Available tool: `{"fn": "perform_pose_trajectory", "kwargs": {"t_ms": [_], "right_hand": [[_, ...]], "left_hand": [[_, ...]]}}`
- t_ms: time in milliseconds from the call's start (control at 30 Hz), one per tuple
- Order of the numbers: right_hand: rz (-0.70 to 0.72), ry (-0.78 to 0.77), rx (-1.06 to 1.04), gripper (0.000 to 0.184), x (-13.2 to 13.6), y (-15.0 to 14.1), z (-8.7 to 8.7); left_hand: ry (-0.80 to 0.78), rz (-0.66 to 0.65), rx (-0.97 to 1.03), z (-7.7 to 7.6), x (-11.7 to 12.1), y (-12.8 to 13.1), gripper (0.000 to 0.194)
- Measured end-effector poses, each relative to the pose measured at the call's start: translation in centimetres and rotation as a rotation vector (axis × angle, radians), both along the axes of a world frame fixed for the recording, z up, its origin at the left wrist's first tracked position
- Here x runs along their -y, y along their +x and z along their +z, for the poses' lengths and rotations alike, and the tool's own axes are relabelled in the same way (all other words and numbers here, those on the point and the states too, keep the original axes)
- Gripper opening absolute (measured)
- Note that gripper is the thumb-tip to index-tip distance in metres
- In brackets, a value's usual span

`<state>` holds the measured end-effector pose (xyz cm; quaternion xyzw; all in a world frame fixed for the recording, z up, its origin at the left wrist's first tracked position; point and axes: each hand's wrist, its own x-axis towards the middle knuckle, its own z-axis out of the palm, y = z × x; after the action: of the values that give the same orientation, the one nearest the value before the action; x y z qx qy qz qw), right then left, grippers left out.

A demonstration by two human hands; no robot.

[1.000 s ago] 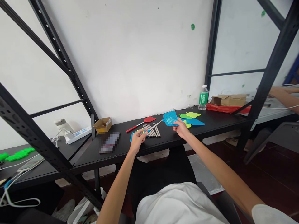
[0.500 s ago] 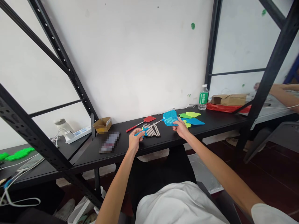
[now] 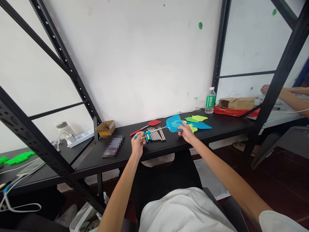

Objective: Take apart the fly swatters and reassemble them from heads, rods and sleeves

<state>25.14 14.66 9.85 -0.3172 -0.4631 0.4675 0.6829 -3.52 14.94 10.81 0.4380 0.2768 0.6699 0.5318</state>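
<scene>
My left hand [image 3: 137,144] is closed round the blue grip end of a blue fly swatter [image 3: 174,122], just above the black shelf top [image 3: 125,154]. My right hand [image 3: 185,132] pinches the near edge of its blue mesh head. A thin metal rod joins grip and head. Under it lies a row of several metal rods with coloured grips [image 3: 154,134]. A red fly swatter [image 3: 145,126] lies behind them. Loose green and blue swatter heads [image 3: 199,122] lie right of my right hand.
A small open cardboard box [image 3: 105,128] and a blurred flat item [image 3: 113,146] sit left. A water bottle [image 3: 210,101], a cardboard box [image 3: 236,103] on red material stand right. Black rack posts frame both sides. Another person's arm [image 3: 287,95] reaches in far right. A power strip [image 3: 79,137] lies left.
My left hand has lifted the blue grip off the rod row and drawn it left; the swatter with its head shifted slightly left with it. My right hand stays on the head.
</scene>
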Motion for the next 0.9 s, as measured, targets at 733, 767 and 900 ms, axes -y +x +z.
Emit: {"fn": "perform_pose_trajectory", "kwargs": {"t_ms": [733, 767, 900], "right_hand": [[0.008, -0.007, 0.001, 0.026, -0.35, 0.35, -0.38], [0.005, -0.008, 0.001, 0.027, -0.32, 0.35, -0.36], [-0.002, -0.011, 0.002, 0.027, -0.21, 0.33, -0.23]], "left_hand": [[-0.010, -0.018, -0.039, 0.09, 0.20, 0.17, 0.030], [-0.013, -0.016, -0.044, 0.11, 0.20, 0.19, 0.030], [-0.018, -0.005, -0.066, 0.12, 0.19, 0.22, 0.031]]}}
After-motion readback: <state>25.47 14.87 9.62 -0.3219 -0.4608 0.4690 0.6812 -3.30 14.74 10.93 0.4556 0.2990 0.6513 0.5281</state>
